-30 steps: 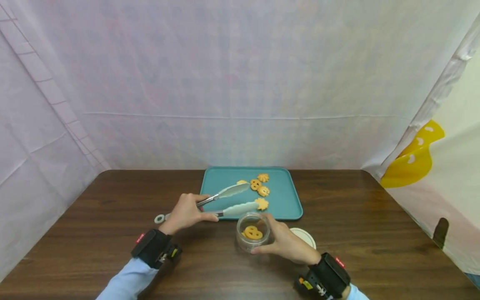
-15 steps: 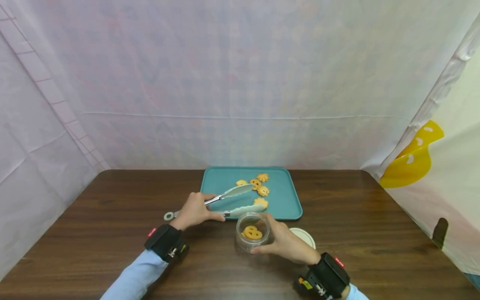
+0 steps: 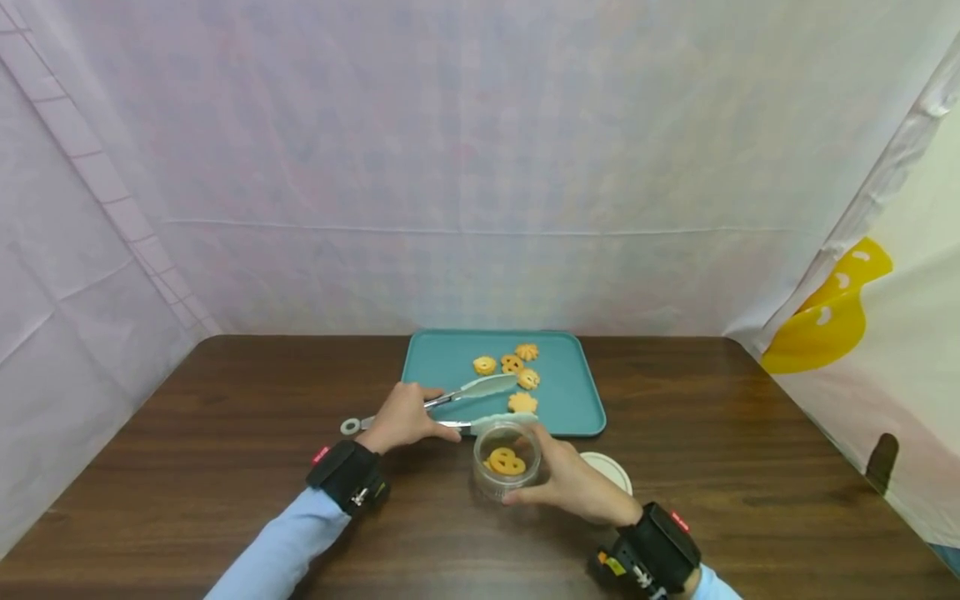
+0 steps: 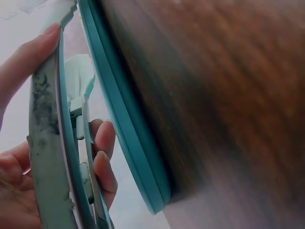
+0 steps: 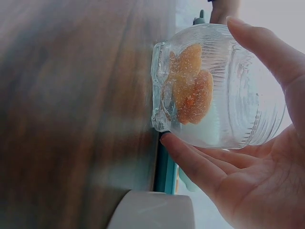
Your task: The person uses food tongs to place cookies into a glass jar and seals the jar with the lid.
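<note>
My left hand (image 3: 405,417) grips a pair of tongs (image 3: 480,388) by the handles; the same hand (image 4: 19,157) and tongs (image 4: 47,143) show in the left wrist view. The tong arms are spread over the front of a teal tray (image 3: 438,367), their tips empty beside a flower-shaped cookie (image 3: 522,402). Several more orange cookies (image 3: 513,363) lie further back on the tray. My right hand (image 3: 573,487) holds a small clear glass jar (image 3: 506,462) standing on the table in front of the tray. In the right wrist view the jar (image 5: 224,95) holds a cookie (image 5: 190,86).
A white round lid (image 3: 611,472) lies on the dark wooden table (image 3: 225,467) behind my right hand, seen also as the lid (image 5: 152,210) in the right wrist view. Pale fabric walls close in the table at the back and both sides.
My left hand and the tongs have moved right and slightly farther over the tray. The flower cookie at the lower tong tip now lies free on the tray. The right hand and jar stay put.
</note>
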A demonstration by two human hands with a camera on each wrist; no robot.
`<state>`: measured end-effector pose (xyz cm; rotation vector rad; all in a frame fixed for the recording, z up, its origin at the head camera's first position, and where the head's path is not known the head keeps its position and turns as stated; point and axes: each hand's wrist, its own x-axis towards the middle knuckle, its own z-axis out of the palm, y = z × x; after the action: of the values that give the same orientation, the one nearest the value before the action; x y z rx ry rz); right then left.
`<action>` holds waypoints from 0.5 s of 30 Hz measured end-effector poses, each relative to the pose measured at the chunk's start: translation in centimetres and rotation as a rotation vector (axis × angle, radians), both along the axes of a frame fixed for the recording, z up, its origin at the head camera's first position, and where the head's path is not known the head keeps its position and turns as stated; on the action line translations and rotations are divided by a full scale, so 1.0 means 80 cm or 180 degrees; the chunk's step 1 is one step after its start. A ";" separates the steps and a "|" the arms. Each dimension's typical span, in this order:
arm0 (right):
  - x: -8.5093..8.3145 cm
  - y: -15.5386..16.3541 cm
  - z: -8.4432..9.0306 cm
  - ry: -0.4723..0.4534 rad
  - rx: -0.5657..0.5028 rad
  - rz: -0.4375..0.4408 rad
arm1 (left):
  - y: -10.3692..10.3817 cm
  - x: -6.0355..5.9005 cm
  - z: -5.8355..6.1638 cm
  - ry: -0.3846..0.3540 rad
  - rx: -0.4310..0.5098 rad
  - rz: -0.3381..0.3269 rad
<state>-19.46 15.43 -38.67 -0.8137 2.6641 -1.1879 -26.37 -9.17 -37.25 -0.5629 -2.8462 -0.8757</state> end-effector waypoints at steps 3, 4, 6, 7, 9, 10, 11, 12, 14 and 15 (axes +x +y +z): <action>0.001 0.000 0.001 0.0004 0.0013 -0.0011 | 0.001 -0.001 0.001 -0.0048 -0.0023 0.0023; 0.001 0.000 0.001 0.0001 0.0013 -0.0012 | 0.001 -0.001 0.001 -0.0054 -0.0030 0.0021; 0.001 0.000 0.002 -0.0012 -0.0006 -0.0011 | 0.001 -0.001 0.001 -0.0062 -0.0043 0.0009; 0.001 0.000 0.002 -0.0017 -0.0014 -0.0010 | 0.001 -0.002 0.002 -0.0072 -0.0044 0.0006; 0.001 0.000 0.003 -0.0033 -0.0031 -0.0004 | 0.001 -0.002 0.002 -0.0079 -0.0061 -0.0012; 0.001 -0.001 0.003 -0.0035 -0.0032 0.0001 | 0.000 -0.002 0.002 -0.0076 -0.0067 -0.0025; 0.001 -0.001 0.003 -0.0035 -0.0027 0.0003 | 0.000 -0.002 0.002 -0.0075 -0.0079 -0.0028; 0.001 -0.001 0.002 -0.0031 -0.0017 0.0004 | -0.001 -0.002 0.001 -0.0070 -0.0087 -0.0023; 0.001 -0.001 0.001 -0.0030 -0.0001 0.0009 | -0.003 -0.001 0.002 -0.0050 -0.0129 -0.0006; 0.001 -0.001 0.001 -0.0030 0.0002 0.0014 | -0.004 0.000 0.002 -0.0046 -0.0150 0.0013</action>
<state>-19.35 15.35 -38.62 -0.8114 2.6537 -1.1871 -26.39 -9.47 -37.08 -0.5580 -2.8871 -0.8173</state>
